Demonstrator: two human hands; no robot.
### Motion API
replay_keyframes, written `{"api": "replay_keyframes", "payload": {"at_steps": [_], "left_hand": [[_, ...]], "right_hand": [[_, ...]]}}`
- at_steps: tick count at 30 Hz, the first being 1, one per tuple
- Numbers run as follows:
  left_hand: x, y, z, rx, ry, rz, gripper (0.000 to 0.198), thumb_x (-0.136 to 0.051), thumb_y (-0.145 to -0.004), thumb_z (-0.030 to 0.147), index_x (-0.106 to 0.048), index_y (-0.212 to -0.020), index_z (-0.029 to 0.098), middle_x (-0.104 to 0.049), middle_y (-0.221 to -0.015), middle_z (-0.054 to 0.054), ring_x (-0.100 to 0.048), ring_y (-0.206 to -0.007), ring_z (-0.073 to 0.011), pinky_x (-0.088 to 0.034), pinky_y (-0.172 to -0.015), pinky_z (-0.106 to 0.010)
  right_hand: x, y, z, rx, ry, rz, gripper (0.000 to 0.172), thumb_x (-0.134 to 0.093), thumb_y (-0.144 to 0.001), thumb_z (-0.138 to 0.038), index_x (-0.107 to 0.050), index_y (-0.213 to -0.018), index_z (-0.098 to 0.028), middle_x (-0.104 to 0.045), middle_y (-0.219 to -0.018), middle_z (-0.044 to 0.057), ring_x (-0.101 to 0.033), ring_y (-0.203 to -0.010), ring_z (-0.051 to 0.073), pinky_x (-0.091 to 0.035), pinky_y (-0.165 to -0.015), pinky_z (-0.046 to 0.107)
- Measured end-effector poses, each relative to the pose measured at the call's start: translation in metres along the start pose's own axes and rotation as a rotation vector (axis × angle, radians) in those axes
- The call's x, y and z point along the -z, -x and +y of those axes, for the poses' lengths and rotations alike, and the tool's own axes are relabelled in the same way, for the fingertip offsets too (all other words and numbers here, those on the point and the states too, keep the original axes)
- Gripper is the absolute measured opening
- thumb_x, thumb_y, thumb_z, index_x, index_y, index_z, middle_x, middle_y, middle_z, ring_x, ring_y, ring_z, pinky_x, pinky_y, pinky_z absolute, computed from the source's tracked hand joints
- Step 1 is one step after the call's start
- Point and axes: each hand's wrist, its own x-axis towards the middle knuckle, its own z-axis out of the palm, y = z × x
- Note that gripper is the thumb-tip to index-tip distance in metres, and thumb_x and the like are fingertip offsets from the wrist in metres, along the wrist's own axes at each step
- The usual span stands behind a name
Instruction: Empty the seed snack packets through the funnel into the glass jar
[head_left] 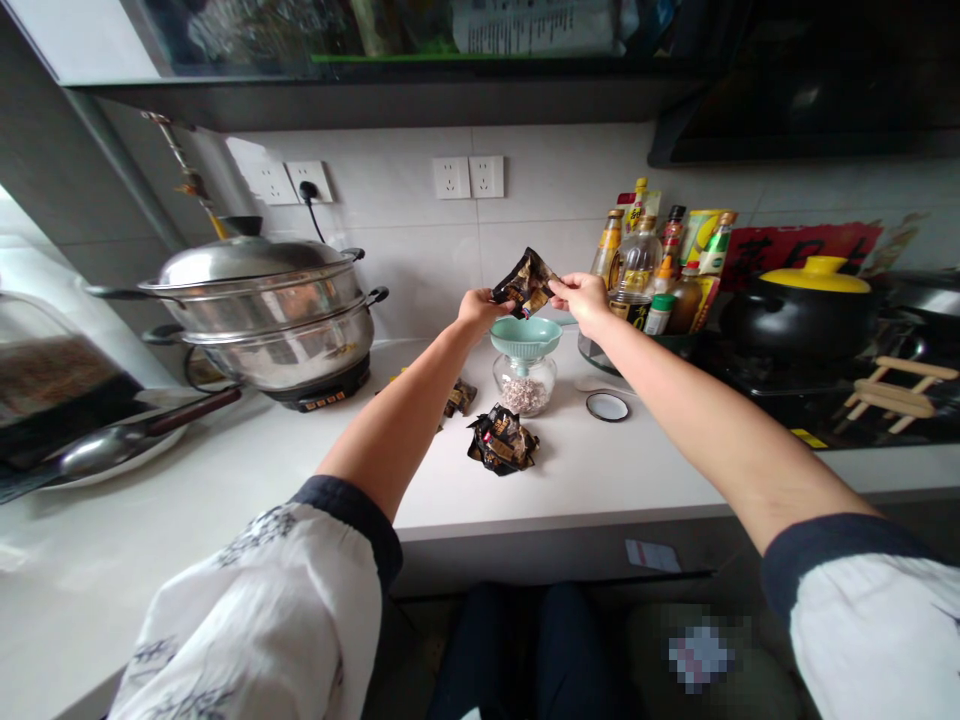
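Note:
Both hands hold one small black and gold packet (526, 283) in the air. My left hand (482, 309) pinches its left side, and my right hand (583, 300) grips its right corner. Just below the packet, a pale green funnel (526, 340) sits in the mouth of a clear glass jar (551, 377). Light-coloured small pieces (523, 395) fill the jar's lower part. In front of the jar lies a pile of crumpled black and gold packets (502, 440). More such packets (460, 398) lie left of the jar, partly hidden by my left forearm. Whether the held packet is torn, I cannot tell.
A round lid (608, 406) lies right of the jar. A steel steamer pot (281, 310) stands at the left, near a ladle (105, 450). Sauce bottles (641, 265) stand at the back right, beside a black pot with a yellow lid (814, 280). A cabinet (420, 100) hangs overhead.

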Motion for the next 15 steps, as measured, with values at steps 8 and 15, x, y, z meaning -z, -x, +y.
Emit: {"api": "replay_keyframes", "payload": {"at_steps": [8, 15], "left_hand": [[0.0021, -0.0022, -0.0017, -0.017, -0.098, 0.032, 0.025, -0.081, -0.047, 0.023, -0.063, -0.06, 0.011, -0.048, -0.047, 0.006, -0.041, -0.053, -0.0067, -0.031, -0.053, -0.021], [0.0035, -0.0038, -0.004, -0.027, -0.17, 0.038, 0.02, -0.077, -0.052, 0.022, -0.066, -0.065, 0.01, -0.05, -0.05, 0.005, -0.041, -0.054, -0.007, -0.031, -0.055, -0.021]], "right_hand": [[0.0024, 0.0012, -0.0001, 0.016, 0.036, 0.016, 0.013, -0.071, -0.075, -0.016, -0.059, -0.069, -0.015, -0.056, -0.052, -0.006, -0.054, -0.046, 0.005, -0.051, -0.052, 0.016], [0.002, -0.0002, -0.0001, 0.01, 0.057, 0.02, 0.013, -0.072, -0.073, -0.015, -0.061, -0.066, -0.015, -0.057, -0.05, -0.005, -0.053, -0.044, 0.006, -0.05, -0.05, 0.018]]}}
